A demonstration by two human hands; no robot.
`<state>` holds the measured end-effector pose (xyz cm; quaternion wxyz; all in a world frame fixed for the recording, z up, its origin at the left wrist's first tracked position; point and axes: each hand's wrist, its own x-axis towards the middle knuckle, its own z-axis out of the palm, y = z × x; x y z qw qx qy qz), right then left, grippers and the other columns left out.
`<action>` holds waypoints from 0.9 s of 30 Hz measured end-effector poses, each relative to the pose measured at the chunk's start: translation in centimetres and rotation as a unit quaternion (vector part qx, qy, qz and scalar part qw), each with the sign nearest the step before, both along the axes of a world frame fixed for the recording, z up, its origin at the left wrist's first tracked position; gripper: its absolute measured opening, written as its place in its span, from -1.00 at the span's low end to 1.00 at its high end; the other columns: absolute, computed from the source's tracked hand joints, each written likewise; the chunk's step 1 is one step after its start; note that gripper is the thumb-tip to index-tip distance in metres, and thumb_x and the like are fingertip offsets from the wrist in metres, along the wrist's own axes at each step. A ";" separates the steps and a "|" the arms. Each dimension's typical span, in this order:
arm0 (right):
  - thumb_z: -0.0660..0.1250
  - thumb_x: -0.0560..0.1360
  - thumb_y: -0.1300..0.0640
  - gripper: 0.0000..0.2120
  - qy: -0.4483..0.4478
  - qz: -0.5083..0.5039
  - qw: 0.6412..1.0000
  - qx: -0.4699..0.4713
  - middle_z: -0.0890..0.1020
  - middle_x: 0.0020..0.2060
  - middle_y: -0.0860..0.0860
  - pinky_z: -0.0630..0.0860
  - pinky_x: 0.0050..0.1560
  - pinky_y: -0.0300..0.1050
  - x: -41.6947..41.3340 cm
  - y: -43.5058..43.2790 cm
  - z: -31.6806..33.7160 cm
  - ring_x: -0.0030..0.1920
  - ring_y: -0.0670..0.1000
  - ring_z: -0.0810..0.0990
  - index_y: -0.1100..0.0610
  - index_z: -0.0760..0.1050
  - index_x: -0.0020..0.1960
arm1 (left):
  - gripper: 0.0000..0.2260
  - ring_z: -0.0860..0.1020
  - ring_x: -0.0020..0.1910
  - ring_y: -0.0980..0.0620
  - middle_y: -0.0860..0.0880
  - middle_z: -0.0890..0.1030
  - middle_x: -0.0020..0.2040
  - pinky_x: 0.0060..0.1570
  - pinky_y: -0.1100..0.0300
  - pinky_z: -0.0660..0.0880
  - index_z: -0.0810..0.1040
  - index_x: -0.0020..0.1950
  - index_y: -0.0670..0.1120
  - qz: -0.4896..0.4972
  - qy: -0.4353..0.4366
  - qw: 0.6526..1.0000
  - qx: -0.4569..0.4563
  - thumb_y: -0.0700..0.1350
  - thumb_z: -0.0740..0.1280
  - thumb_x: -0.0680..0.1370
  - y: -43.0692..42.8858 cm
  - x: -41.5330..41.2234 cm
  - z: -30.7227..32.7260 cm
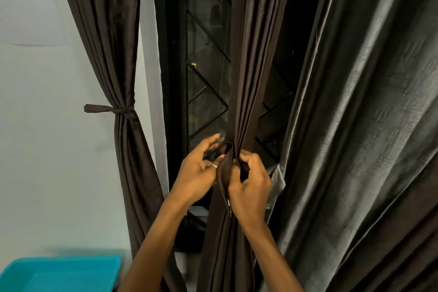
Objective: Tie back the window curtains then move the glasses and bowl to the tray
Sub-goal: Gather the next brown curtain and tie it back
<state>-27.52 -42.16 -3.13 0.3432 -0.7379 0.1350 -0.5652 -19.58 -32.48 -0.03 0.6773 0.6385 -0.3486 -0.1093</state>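
A dark brown curtain panel (251,78) hangs gathered in front of the window. A brown fabric tie-back band (225,168) wraps around it at waist height. My left hand (201,173), with a ring on one finger, pinches the band from the left. My right hand (251,187) grips the band and the bunched curtain from the right. Another brown curtain (111,54) on the left is cinched with a knotted tie-back (113,109). A turquoise tray (64,272) sits at the bottom left. No glasses or bowl are in view.
A wide grey-brown curtain (367,125) fills the right side. Between the curtains shows a dark window with a black diagonal metal grille (206,92). A white wall (47,149) with a paper sheet (28,2) stands on the left.
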 end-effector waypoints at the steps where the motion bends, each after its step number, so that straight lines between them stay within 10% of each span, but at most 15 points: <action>1: 0.36 0.49 0.43 -0.80 0.003 0.003 1.000 0.001 0.64 -0.02 -0.06 0.44 0.08 -0.46 -0.1 0.0 0.0 0.05 -0.29 0.56 0.20 0.58 0.04 | -0.59 0.71 -0.14 -0.12 0.22 0.63 0.17 -0.09 0.05 0.68 0.52 0.28 0.31 0.004 -0.011 1.000 0.008 -0.18 0.40 0.60 0.0 0.0 0.0; 4: 0.36 0.49 0.43 -0.79 0.005 0.013 1.000 0.005 0.66 -0.01 -0.03 0.48 0.09 -0.41 -0.4 -0.1 0.2 0.06 -0.22 0.59 0.20 0.59 0.05 | -0.78 0.71 -0.15 -0.03 0.04 0.70 0.02 -0.07 -0.04 0.68 0.64 0.17 0.15 0.062 -0.051 0.997 0.021 -0.12 0.43 0.58 0.1 0.2 0.1; 10: 0.36 0.49 0.45 -0.81 0.006 0.008 1.000 -0.008 0.66 0.01 0.02 0.50 0.12 -0.39 -0.6 0.0 0.3 0.08 -0.22 0.57 0.25 0.59 0.05 | -0.78 0.59 -0.22 0.24 0.04 0.53 -0.05 -0.22 0.47 0.47 0.51 -0.10 0.02 0.307 -0.204 0.929 0.040 -0.02 0.54 0.47 -0.1 -0.3 1.2; 19: 0.35 0.55 0.39 -0.83 0.013 0.045 0.998 -0.036 0.62 -0.02 -0.01 0.53 -0.02 -0.28 -0.1 0.6 0.2 -0.01 -0.18 0.60 0.23 0.58 0.10 | -0.62 0.63 -0.26 0.29 0.26 0.64 -0.31 -0.31 0.49 0.45 0.59 -0.24 0.30 0.147 -0.144 0.977 0.053 0.51 0.18 0.47 -0.8 -2.8 3.0; 23: 0.39 0.57 0.29 -0.88 0.022 0.062 0.997 -0.032 0.58 -0.07 -0.05 0.44 -0.15 -0.36 0.4 1.1 -0.1 -0.13 -0.21 0.56 0.18 0.57 0.10 | -0.70 0.57 -0.36 0.31 0.25 0.58 -0.40 -0.41 0.42 0.42 0.42 -0.33 0.26 0.258 -0.141 0.951 0.095 0.36 0.36 0.47 -1.7 -3.2 3.0; 27: 0.42 0.52 0.16 -0.66 0.059 0.169 0.980 -0.082 0.52 0.24 -0.08 0.55 0.13 -0.25 -0.2 -0.4 0.3 0.23 -0.07 0.57 0.09 0.57 0.29 | -0.58 0.42 -0.52 0.07 0.05 0.39 -0.52 -0.40 0.16 0.32 0.32 -0.39 -0.02 0.307 -0.144 0.935 0.104 0.10 0.39 0.55 -1.3 -2.1 2.9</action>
